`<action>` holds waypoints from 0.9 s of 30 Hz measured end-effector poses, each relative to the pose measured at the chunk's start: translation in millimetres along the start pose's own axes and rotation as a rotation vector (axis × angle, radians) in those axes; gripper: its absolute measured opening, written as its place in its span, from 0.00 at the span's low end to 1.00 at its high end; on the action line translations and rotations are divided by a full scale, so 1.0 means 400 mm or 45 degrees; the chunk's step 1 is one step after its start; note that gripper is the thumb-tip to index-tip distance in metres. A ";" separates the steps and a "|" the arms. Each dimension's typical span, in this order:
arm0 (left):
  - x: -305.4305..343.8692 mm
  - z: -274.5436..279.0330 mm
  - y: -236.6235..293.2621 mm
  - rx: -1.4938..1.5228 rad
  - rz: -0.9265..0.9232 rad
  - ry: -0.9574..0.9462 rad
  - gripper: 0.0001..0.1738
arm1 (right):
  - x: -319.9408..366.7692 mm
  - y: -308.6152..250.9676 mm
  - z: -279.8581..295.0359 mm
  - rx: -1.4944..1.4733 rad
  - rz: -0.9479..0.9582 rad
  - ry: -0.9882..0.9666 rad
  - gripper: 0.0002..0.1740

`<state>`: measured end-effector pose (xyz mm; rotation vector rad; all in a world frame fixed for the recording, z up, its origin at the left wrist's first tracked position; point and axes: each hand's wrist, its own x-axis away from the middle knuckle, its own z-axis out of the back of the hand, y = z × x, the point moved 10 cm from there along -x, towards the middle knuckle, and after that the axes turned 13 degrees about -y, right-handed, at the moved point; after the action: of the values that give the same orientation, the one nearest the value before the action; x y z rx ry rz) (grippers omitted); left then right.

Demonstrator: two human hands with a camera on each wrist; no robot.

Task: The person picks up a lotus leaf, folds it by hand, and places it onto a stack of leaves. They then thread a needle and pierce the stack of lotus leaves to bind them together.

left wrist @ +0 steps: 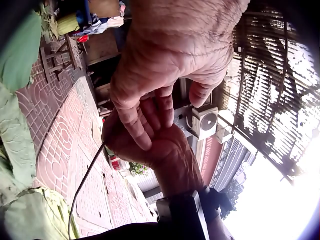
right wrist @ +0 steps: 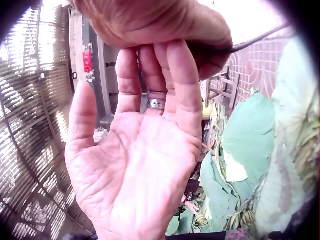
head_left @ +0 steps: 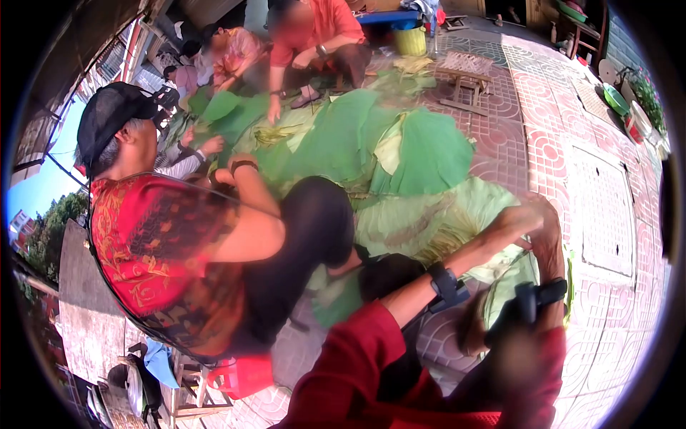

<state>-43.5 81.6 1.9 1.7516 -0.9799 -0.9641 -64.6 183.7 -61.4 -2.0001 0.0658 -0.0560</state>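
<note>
Both bare hands meet in front of the body. In the left wrist view, my left hand (left wrist: 172, 55) hangs from the top with fingers extended, several touching my right hand (left wrist: 145, 142) below. The right wrist view shows my left palm (right wrist: 145, 160), a ring (right wrist: 156, 104) on one finger; its fingertips pass behind my right hand (right wrist: 165, 22), whose own fingers are mostly hidden. A thin dark cable (left wrist: 82, 185) runs down beside my right hand. Large green leaves (head_left: 432, 154) and paler leaves (head_left: 421, 218) lie on the ground beyond my arms.
A person in a black cap and red patterned top (head_left: 164, 250) sits at left. Others crouch behind the leaves. A low wooden stool (head_left: 464, 82), a yellow-green bucket (head_left: 411, 41) and a green basin (head_left: 616, 99) stand farther back. A red bag (head_left: 246, 375) is at lower left.
</note>
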 end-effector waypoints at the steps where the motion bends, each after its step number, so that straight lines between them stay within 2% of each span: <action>1: -0.001 0.001 -0.001 0.002 0.002 0.000 0.19 | 0.006 -0.005 -0.005 -0.011 -0.008 0.034 0.14; 3: -0.002 0.004 -0.002 0.002 0.006 -0.002 0.20 | 0.024 -0.021 -0.020 -0.033 -0.021 0.102 0.14; 6: -0.004 0.006 0.000 -0.005 0.010 0.001 0.20 | -0.001 -0.008 -0.017 -0.061 -0.022 0.015 0.14; 10: -0.003 0.009 0.003 -0.014 0.015 0.010 0.20 | 0.015 -0.024 -0.027 -0.014 0.000 0.057 0.13; 15: 0.004 0.005 0.014 -0.027 0.014 0.025 0.20 | -0.007 -0.009 -0.010 0.066 0.008 -0.010 0.13; 18: 0.008 0.010 0.015 -0.038 0.019 0.040 0.20 | -0.012 0.006 -0.011 -0.062 -0.001 0.004 0.13; 21: 0.008 0.017 0.014 -0.046 0.005 0.037 0.20 | -0.016 -0.010 -0.008 0.260 0.066 -0.003 0.14; 23: 0.011 0.022 0.006 -0.044 -0.006 0.026 0.19 | -0.008 -0.010 -0.025 0.207 0.058 -0.057 0.15; 27: 0.028 0.051 -0.005 -0.104 0.059 0.188 0.19 | 0.021 -0.023 -0.049 0.227 0.031 0.042 0.16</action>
<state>-56.9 65.8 -8.4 1.6987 -0.8713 -0.8221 -57.4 169.1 -44.8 -1.8204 0.1028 -0.0763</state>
